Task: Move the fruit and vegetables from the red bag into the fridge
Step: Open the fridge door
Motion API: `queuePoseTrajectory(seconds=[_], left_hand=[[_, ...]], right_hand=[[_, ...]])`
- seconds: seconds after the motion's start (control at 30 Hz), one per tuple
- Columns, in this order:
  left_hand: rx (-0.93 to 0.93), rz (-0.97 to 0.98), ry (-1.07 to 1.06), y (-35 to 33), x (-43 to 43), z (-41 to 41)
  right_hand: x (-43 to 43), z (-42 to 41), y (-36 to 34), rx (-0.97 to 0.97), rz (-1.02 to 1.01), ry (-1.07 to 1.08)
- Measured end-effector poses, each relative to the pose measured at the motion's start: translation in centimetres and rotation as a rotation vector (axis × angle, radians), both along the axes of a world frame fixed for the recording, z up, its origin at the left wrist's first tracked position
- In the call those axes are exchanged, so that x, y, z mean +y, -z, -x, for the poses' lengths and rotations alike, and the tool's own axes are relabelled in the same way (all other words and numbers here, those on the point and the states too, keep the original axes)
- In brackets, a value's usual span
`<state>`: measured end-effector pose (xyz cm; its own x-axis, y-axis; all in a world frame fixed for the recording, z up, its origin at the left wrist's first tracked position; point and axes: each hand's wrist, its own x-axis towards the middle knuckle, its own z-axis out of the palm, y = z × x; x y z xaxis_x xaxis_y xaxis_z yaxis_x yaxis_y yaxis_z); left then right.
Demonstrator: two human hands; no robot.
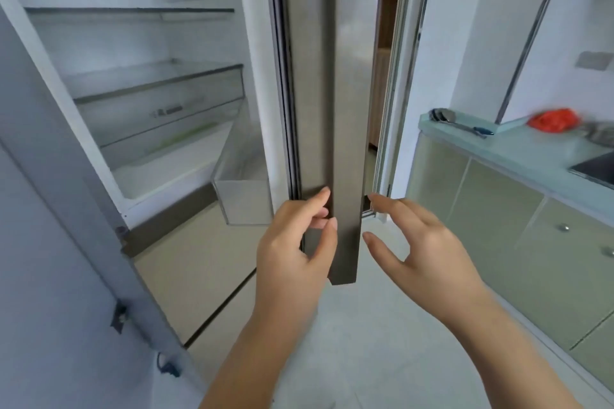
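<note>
The fridge stands open at the left, its glass shelves and clear drawers bare. Its grey metal door is swung out edge-on in the middle of the view. My left hand is curled round the door's lower edge, fingertips on the inner side. Just right of the door, my right hand hovers with fingers spread and holds nothing. The red bag lies crumpled on the counter at the far right, well away from both hands.
A pale green counter with cabinet doors below runs along the right. On it lie metal ladles and a dark hob corner. A clear door bin hangs inside the door. Light floor tiles lie below.
</note>
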<state>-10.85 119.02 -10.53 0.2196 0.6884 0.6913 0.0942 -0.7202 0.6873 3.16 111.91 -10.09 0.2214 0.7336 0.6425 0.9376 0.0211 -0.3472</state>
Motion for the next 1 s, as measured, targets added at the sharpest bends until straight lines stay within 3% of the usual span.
queuePoseTrajectory(seconds=[0.33,0.67,1.0], left_hand=[[0.056,-0.023,0.228,-0.5,-2.6,-8.6],[0.225,-0.416,-0.195,-1.2,0.0,-10.7],[0.508,-0.439,-0.406,-0.7,3.5,-13.4]], right_hand=[[-4.2,-7.9,-0.7,0.039,-0.103,0.167],[-2.8,-11.2,-1.7,-0.082,-0.244,0.083],[3.6,-12.4,-1.2,-0.208,-0.111,-0.029]])
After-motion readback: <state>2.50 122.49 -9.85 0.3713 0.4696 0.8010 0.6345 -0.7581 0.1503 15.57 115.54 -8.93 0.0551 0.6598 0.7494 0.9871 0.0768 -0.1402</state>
